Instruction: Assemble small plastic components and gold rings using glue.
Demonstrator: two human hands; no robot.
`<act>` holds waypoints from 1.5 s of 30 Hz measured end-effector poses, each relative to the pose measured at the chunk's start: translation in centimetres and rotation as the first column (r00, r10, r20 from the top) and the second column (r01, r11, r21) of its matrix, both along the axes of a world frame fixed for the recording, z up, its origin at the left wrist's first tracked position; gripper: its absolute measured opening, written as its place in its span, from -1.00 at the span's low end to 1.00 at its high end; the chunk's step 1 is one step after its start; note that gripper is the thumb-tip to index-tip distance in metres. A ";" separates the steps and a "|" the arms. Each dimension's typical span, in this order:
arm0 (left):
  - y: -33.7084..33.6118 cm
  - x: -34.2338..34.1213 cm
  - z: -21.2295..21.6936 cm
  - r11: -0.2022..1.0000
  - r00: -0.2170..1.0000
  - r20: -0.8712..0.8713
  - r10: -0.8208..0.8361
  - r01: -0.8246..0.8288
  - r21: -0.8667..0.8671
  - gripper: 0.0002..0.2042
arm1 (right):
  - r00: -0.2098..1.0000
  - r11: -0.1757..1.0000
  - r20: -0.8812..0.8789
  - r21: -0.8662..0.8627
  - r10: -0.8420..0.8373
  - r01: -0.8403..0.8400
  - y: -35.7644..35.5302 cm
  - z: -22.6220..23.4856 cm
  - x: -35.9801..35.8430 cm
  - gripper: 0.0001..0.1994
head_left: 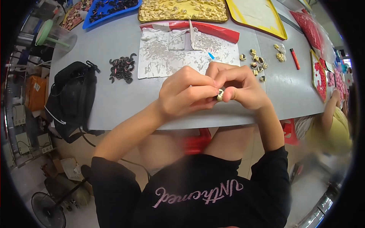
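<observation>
Above the near edge of the table, my left hand [186,93] and my right hand [243,87] meet with fingertips pinched round a small cream-and-black piece [220,95]. My fingers cover much of it. Behind my hands lies a white sheet [152,60] marked with grey smears, with a small blue pointed tip [211,56] on it. A pile of curved black pieces [122,69] sits to the left of the sheet. Right of it are several small cream pieces with dark middles [255,65].
Along the far side stand a blue tray [89,23] of black pieces, a yellow tray [182,19] full of cream pieces and another yellow tray [283,32]. A red marker [294,59] lies at right. A black bag [76,95] rests at left. Another person [330,125] sits at right.
</observation>
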State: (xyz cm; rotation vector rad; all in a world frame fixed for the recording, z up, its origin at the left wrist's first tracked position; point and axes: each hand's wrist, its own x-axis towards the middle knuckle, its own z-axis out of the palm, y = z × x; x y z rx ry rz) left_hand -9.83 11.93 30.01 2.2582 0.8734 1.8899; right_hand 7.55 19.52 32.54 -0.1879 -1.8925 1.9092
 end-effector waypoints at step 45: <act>0.9 -0.4 0.2 0.979 0.999 0.035 0.018 -0.010 -0.202 -0.65 | 0.994 0.980 0.050 -0.166 -0.101 0.108 0.0 -0.1 -0.3 -0.81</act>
